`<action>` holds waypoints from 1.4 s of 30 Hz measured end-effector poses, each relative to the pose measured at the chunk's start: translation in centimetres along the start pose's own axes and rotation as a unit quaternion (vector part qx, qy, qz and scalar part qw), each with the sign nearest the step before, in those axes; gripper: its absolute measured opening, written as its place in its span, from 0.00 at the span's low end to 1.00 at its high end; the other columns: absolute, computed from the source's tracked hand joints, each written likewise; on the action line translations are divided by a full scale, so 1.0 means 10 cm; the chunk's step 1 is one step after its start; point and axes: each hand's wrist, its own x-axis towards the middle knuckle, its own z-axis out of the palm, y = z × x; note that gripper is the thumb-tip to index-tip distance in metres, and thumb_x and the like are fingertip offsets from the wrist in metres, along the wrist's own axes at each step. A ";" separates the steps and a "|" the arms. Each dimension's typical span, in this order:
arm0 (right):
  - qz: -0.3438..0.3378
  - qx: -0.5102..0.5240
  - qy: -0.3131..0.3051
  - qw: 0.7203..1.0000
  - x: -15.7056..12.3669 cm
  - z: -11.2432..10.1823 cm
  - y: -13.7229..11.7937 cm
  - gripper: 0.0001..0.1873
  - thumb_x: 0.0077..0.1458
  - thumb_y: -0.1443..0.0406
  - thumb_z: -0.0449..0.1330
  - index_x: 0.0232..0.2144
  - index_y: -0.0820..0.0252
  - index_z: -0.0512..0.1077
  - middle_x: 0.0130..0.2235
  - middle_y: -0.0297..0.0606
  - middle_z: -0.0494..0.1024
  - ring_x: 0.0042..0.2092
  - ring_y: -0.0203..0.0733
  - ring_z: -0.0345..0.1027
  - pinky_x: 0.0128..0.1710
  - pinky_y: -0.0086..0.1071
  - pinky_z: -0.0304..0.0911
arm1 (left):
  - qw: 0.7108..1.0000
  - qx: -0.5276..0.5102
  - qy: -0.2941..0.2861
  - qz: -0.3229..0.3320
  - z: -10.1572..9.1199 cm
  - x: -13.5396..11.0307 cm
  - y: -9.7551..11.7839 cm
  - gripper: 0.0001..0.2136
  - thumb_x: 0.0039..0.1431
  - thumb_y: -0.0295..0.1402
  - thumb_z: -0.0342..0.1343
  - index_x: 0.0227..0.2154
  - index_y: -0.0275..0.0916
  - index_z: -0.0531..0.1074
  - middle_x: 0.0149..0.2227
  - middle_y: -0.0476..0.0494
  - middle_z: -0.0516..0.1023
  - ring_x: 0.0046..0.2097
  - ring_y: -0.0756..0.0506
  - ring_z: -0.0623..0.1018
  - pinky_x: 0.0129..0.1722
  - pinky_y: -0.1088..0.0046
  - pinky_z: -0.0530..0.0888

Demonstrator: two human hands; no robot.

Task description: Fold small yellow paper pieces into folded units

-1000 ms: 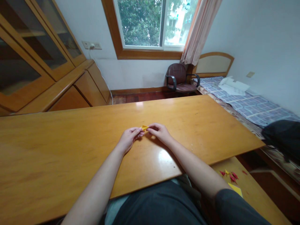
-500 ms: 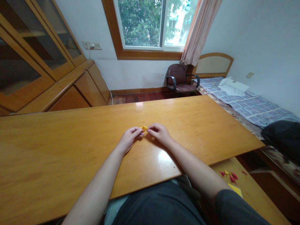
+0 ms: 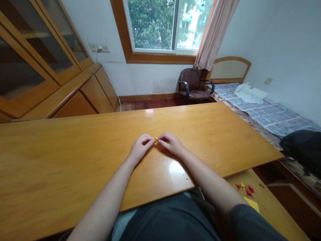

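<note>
A small piece of folded yellow paper (image 3: 155,140) is pinched between my two hands, just above the wooden table (image 3: 100,144). My left hand (image 3: 141,146) grips its left end between thumb and fingertips. From the other side, my right hand (image 3: 170,142) pinches the right end, with the fingers curled. Most of the paper is covered by the fingertips, so its folded shape cannot be made out.
On a lower surface (image 3: 273,207) at the right lie several small red folded papers (image 3: 249,191), a small yellow one (image 3: 242,184) and a yellow sheet (image 3: 251,204). A brown armchair (image 3: 190,80), a bed (image 3: 265,107) and a black bag (image 3: 302,147) stand beyond.
My left fingers have shifted their hold to the paper's left end. Less of the yellow paper shows now, and it looks narrower. My right hand stays nearly still.
</note>
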 end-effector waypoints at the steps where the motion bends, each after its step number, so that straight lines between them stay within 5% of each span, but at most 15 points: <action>1: -0.001 -0.002 -0.005 1.000 0.00 0.00 0.00 0.07 0.59 0.61 0.58 0.34 0.58 0.74 0.34 0.37 0.76 0.37 0.39 0.69 0.38 0.31 0.63 | 1.000 0.009 -0.008 0.008 0.00 -0.01 0.00 0.09 0.56 0.40 0.60 0.29 0.41 0.79 0.33 0.44 0.76 0.38 0.45 0.75 0.42 0.70 0.70; 25: -0.032 -0.011 -0.015 0.999 -0.02 0.01 -0.02 0.04 0.57 0.66 0.59 0.32 0.61 0.73 0.33 0.36 0.76 0.36 0.36 0.69 0.38 0.30 0.65 | 0.993 0.109 -0.019 0.046 -0.02 -0.03 -0.01 0.09 0.59 0.37 0.56 0.30 0.39 0.77 0.30 0.47 0.79 0.33 0.48 0.76 0.36 0.74 0.72; 42: -0.036 -0.011 -0.008 0.999 -0.02 0.02 0.00 0.04 0.57 0.66 0.59 0.33 0.60 0.74 0.33 0.36 0.76 0.36 0.36 0.69 0.38 0.30 0.65 | 0.997 0.070 -0.034 0.017 -0.02 -0.05 -0.01 0.09 0.59 0.38 0.58 0.31 0.39 0.77 0.28 0.47 0.80 0.31 0.48 0.78 0.33 0.75 0.73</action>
